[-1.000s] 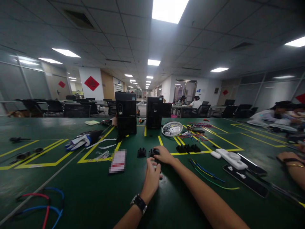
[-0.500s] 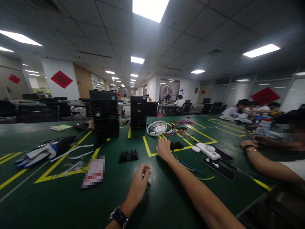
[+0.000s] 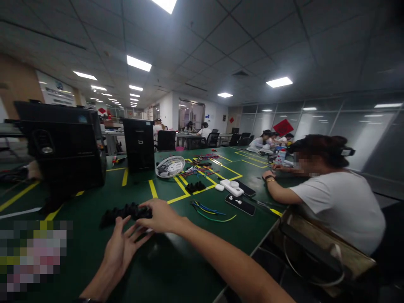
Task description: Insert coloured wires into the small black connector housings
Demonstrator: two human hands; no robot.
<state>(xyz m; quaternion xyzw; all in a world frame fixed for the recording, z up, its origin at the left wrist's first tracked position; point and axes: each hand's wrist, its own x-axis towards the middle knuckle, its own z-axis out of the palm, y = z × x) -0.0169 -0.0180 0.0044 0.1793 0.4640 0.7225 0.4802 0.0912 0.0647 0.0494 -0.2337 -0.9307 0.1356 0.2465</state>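
The green table [image 3: 176,273] spreads widest, its right edge slanting in beside a seated co-worker [image 3: 341,202]; a black computer tower [image 3: 67,147] stands beyond the work to the left and limits reach that way; the right hand [image 3: 162,215] is narrowed, thumb and fingers about something small; the left hand [image 3: 121,248] is spread wide, holding nothing visible; loose wires [image 3: 208,210] lie rightward, with room to move short of them and toward the person; the black row [image 3: 118,212] rests on the tabletop; the right fingers pinch its black end piece [image 3: 142,212], though blur obscures whether it is joined; the step looks like aligning that piece, calling for a steady, light pinch.
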